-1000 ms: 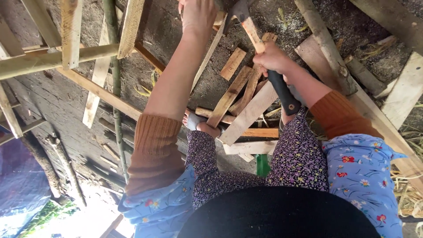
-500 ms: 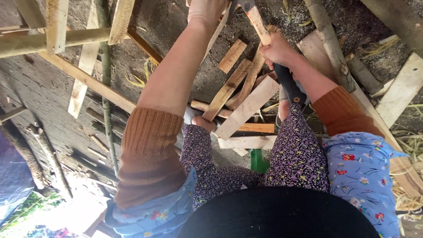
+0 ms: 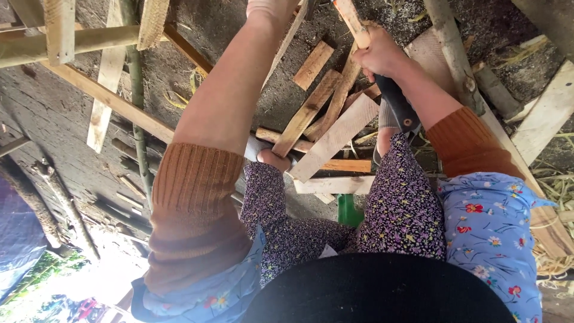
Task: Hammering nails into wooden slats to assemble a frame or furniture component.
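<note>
My right hand [image 3: 375, 55] is closed around a tool with a black handle [image 3: 397, 106], whose butt end points back toward my knees. A reddish wooden stick [image 3: 348, 19] rises from that hand to the top edge; the tool's head is hidden. My left arm reaches up the middle, and only the wrist and heel of my left hand [image 3: 270, 7] show at the top edge, beside a thin slat [image 3: 291, 37]. Its fingers are out of frame. Split wood pieces [image 3: 308, 110] lie on the dirt below both hands.
A pale plank [image 3: 338, 136] and a board [image 3: 335, 184] lie by my feet, with a green object [image 3: 349, 209] between my legs. Bamboo poles and timber rails [image 3: 89, 40] cross at the left. A rough log [image 3: 455, 51] and planks with straw [image 3: 553, 185] sit at the right.
Both arms have shifted up in the view. My left hand, fully visible a second ago, has slid mostly past the top edge. My right hand keeps its grip on the tool.
</note>
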